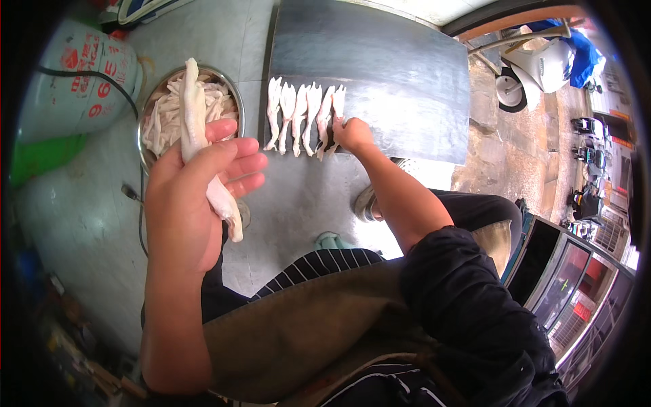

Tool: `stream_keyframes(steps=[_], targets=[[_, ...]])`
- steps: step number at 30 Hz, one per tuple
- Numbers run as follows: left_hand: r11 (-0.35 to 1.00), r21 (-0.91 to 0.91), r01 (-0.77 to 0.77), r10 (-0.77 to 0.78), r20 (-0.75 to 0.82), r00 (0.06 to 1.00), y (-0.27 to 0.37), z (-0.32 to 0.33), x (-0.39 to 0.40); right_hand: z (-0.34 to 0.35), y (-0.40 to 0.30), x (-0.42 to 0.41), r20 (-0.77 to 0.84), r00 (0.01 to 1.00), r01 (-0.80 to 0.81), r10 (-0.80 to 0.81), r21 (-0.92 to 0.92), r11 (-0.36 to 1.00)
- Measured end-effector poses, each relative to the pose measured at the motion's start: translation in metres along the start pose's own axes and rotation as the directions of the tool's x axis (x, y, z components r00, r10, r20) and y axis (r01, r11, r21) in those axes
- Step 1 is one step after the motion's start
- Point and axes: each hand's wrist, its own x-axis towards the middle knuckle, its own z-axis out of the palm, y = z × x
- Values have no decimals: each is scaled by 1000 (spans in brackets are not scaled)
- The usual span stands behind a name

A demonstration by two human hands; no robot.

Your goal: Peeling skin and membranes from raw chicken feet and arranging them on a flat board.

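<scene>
A pale raw poultry foot (193,117) lies lengthwise across my left hand (203,178), held under the thumb with the other fingers loosely spread. Behind that hand stands a round steel bowl (241,102) heaped with more pale poultry feet (165,114), partly hidden by my fingers. On the dark, smooth tabletop (366,56), several feet (300,114) lie side by side in a row along the near left part, their lower ends close to or over the edge. My right hand (354,135) pinches the lower part of the rightmost foot (339,102) in the row.
A grey gas cylinder (76,81) bearing red writing stands at the far left, with a black cable (141,203) hanging past the bowl. My shoe (364,203) is by the table's near edge. A parked scooter (534,71) stands outside at the right, near a glass-paned frame (569,285).
</scene>
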Motion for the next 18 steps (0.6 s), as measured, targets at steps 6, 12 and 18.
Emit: stream_keyframes(steps=[6, 12, 18], targets=[[999, -37, 21, -21, -5, 1000, -6, 1, 5, -7, 16, -15, -161, 987, 33, -22, 61, 998], [1000, -8, 5, -5, 5, 1000, -12, 8, 6, 34, 31, -26, -116, 993, 35, -22, 107, 994], [998, 53, 29, -28, -16, 999, -13, 12, -1, 55, 17, -33, -177, 968, -124, 180, 289, 949]])
